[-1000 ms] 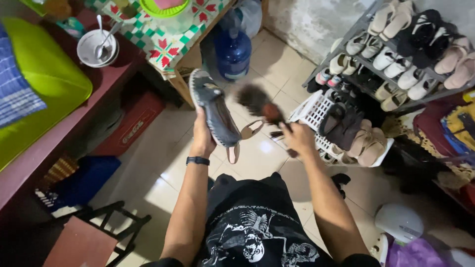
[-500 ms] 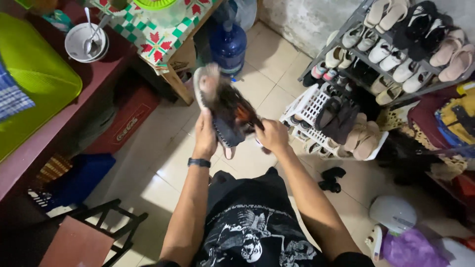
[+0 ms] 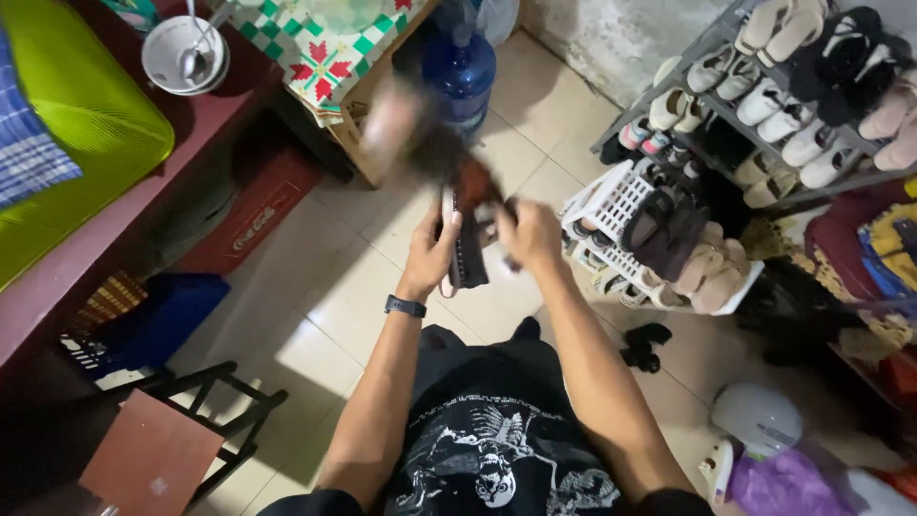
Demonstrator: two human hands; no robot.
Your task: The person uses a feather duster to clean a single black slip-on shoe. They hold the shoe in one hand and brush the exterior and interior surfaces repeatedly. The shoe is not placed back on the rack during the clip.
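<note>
Left hand: the left hand (image 3: 432,250) is closed around the heel end of a shoe (image 3: 420,143), which is held up in front of the chest, sole side apparently turned toward the brush; a dark band (image 3: 405,306) is worn at the wrist.
Right hand: the right hand (image 3: 527,234) is closed on the handle of a brush (image 3: 473,191), which is pressed against the shoe just beside the left hand.
Shoe: it is blurred by motion, so its colour and exact tilt cannot be told; its toe points away from the body, toward the blue water bottle (image 3: 460,72).
Step in hand: brushing of the shoe is judged to be under way, mid-stroke.
Next move: a firm hold by the left hand is called for, with the brush kept flat on the shoe.
Beyond the shoe: a white basket (image 3: 611,205) of sandals is seen to the right of the shoe, with a shoe rack (image 3: 764,105) farther right.
Left of the shoe: a tiled table (image 3: 325,57) and a white bowl (image 3: 183,57) are seen.
</note>
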